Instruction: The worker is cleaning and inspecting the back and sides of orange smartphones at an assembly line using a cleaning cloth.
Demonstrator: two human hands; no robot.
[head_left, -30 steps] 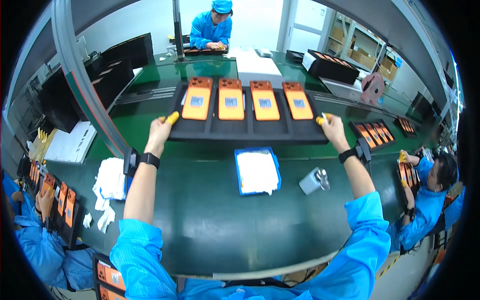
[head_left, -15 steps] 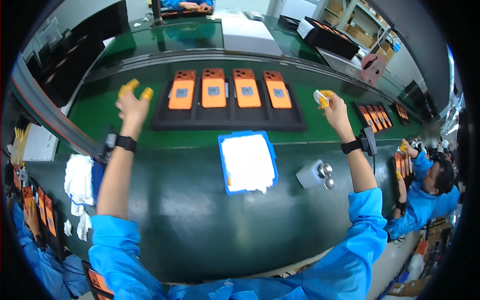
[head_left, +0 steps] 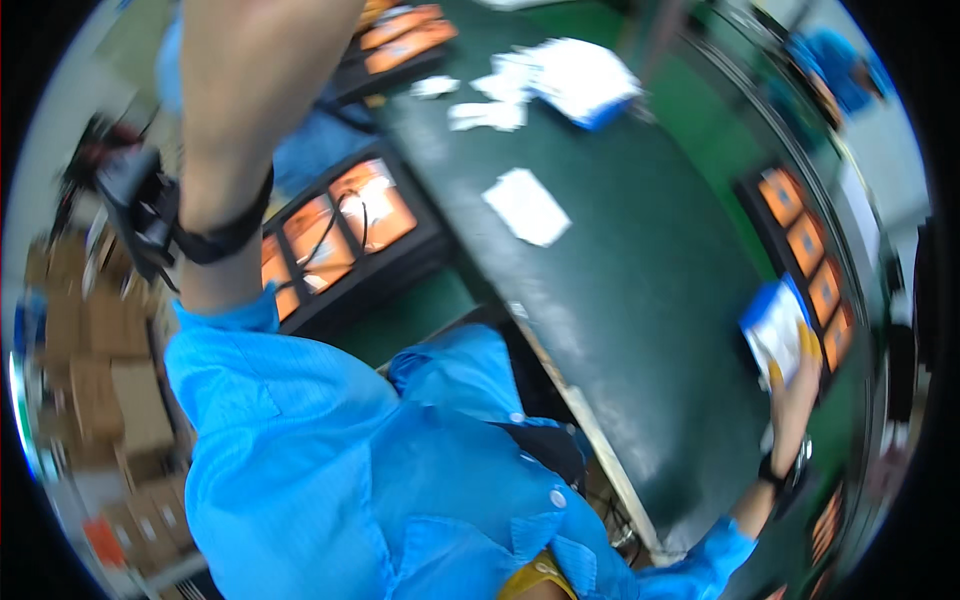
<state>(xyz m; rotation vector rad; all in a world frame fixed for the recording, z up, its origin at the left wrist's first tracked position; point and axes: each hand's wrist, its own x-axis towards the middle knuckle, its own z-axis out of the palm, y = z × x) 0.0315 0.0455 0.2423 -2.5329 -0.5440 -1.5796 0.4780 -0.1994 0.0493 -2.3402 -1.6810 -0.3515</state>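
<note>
My right hand (head_left: 796,378), with yellow finger cots on its fingers, rests on a blue tray (head_left: 755,312) stacked with white wipes (head_left: 778,332). Its thumb and a finger are spread apart over the wipes. Beside that tray is a black tray (head_left: 757,199) with orange phones (head_left: 804,242) in a row. My left hand (head_left: 275,65) is raised close at the upper left, blurred. Its fingers lie beyond the top edge, so what they do is hidden. A black wrist strap (head_left: 225,235) circles that wrist.
Another black tray (head_left: 410,262) of orange phones, crossed by dark cables, lies near my left arm. A wipe pile (head_left: 585,75) and a single white sheet (head_left: 527,207) lie on the green table (head_left: 620,270). Cardboard boxes (head_left: 105,400) stand at left; a person (head_left: 835,65) sits across.
The view has swung and tilted strongly toward the left. My left hand has risen from beside the phone tray. My right hand has come onto the blue tray of wipes.
</note>
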